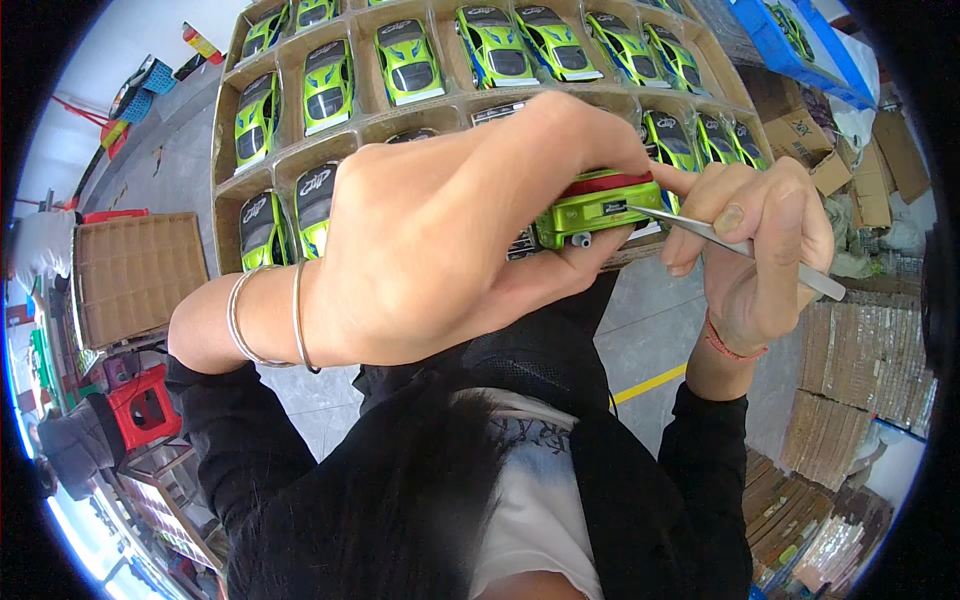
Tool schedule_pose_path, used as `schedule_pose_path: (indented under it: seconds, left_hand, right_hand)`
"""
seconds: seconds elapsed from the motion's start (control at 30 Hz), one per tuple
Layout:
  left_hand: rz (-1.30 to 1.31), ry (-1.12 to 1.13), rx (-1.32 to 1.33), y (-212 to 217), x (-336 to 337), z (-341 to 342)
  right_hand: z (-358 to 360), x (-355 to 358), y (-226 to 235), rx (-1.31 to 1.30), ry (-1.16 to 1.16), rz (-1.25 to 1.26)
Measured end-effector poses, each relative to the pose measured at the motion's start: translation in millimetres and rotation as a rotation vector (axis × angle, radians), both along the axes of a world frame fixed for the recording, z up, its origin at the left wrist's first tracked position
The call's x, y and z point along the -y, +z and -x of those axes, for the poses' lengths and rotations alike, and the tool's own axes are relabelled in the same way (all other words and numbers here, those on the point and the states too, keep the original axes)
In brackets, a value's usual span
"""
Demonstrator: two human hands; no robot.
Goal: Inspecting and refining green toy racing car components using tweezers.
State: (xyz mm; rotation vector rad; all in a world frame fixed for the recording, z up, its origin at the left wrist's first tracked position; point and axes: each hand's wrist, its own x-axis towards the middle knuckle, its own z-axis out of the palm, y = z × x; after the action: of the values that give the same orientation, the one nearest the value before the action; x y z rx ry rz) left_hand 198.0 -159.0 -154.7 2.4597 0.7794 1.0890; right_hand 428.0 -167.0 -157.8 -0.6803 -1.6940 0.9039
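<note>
On the rear of the lime-green plastic toy car with a red band (580, 222), we see a small dark rectangular label (614, 208) with pale marks. The tip of the slim silver metal tweezers (695, 227) is at that label. We find pale script on the black panels of the green toy cars with dark windows (490, 45), dark print on an open brown cardboard carton (805, 135), and dark lettering across a white shirt (530, 490).

The bare left hand (430, 235) has its fingers clamped around the toy car, which is held up at the near edge of a large brown cardboard box with compartments (218, 165). We see the right hand (765, 235) with its fingers pinched on the tweezers. The left hand blocks our view of much of the held car and of several cars in the nearest row.

Around us, a blue plastic crate (782, 58) stands beyond the box at the right, with stacks of flat brown cardboard (850, 370) nearer. At the left we note a red plastic stool (145, 407) and blue baskets (157, 78). A yellow line (650, 384) crosses the grey floor (645, 325).
</note>
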Motion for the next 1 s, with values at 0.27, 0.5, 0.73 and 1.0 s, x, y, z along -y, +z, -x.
schedule_pose_path:
  seconds: [0.27, 0.5, 0.73, 1.0]
  left_hand:
    - [-0.278, -0.166, -0.041, 6, -10, 4]
    - [-0.372, -0.012, 0.099, 33, -74, -60]
    - [-0.517, -0.109, 0.284, -2, -219, -266]
    - [-0.337, 0.103, -0.243, -66, -277, -361]
  right_hand:
    - [-9, -4, 4, -0.034, 0.043, 0.026]
    - [-77, -33, 1, -0.463, -0.186, 0.102]
    - [-114, -39, -60, -0.022, -0.359, 0.268]
    - [-160, -60, -68, -0.186, -0.209, 0.278]
